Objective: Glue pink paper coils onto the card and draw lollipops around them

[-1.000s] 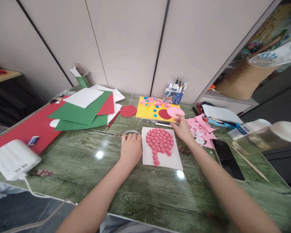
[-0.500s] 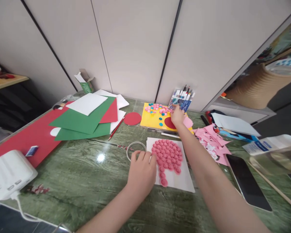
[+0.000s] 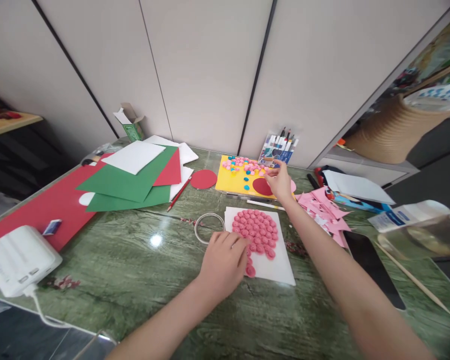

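While your curled left hand overlaps the pink rosettes, on a white sheet toward two o'clock, your right hand hangs bent over the yellow card at one o'clock; neither's grip shows. Rosettes look light, crushable: hold the sheet's edge.

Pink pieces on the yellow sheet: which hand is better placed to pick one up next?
Likely the right hand: it is close beside the pink pieces; the left hand is farther off, by the rosettes.

The left hand is at pink rosettes, the right hand by yellow card.
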`<state>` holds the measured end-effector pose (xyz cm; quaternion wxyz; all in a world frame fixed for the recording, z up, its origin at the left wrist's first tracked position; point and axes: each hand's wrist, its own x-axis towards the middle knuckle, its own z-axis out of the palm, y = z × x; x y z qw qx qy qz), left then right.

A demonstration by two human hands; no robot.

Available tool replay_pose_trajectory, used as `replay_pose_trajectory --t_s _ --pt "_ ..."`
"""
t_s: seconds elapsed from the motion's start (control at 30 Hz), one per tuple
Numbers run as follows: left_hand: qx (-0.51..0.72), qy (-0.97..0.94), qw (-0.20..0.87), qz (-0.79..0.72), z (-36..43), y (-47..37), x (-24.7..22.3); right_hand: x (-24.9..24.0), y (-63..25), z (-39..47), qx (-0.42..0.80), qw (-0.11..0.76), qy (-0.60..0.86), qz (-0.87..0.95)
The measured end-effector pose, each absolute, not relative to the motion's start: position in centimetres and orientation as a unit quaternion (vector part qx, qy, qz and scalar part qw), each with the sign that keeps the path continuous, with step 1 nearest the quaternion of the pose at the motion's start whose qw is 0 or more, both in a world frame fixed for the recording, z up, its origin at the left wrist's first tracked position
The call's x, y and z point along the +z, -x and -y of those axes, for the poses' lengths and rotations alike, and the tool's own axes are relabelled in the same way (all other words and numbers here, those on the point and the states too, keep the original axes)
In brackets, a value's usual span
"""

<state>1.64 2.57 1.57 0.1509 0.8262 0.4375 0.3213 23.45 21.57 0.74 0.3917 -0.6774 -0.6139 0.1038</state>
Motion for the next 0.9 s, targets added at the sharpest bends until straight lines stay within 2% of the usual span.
replay_pose_trajectory --t_s 0.13,0.2,0.23,0.33,0.47,0.57,0.7,0.8,0.9 --pt "0.424 -0.625 0.505 -0.418 -2.5 -2.2 2.2 2.7 -21.5 -11.9 0.127 0.435 0.601 0.658" --pt "0.426 -0.486 0.658 -0.386 -2.4 -2.6 2.3 3.0 -20.9 -6.5 0.125 0.467 0.521 0.704" --pt "0.413 -0.430 0.714 -0.369 -2.3 -2.9 2.4 3.0 -20.8 -4.1 0.094 0.473 0.495 0.723" --pt "0.350 -0.332 0.818 -0.313 -2.0 -3.5 2.2 2.3 -20.8 0.6 0.025 0.406 0.471 0.783" --pt "0.344 -0.302 0.841 -0.288 -1.4 -4.1 1.7 0.6 -21.3 2.2 -0.031 0.374 0.454 0.808" --pt "0.363 -0.297 0.829 -0.304 -1.3 -4.4 1.3 0.1 -21.2 2.1 -0.013 0.383 0.454 0.805" --pt "0.376 -0.288 0.812 -0.341 -1.7 -4.3 1.1 0.9 -21.1 2.2 0.170 0.442 0.497 0.727" --pt "0.371 -0.298 0.799 -0.367 -1.9 -4.2 1.0 1.3 -21.6 2.1 0.319 0.454 0.496 0.668" --pt "0.369 -0.336 0.778 -0.381 -1.9 -4.3 0.8 1.2 -22.1 1.9 0.388 0.450 0.485 0.642"
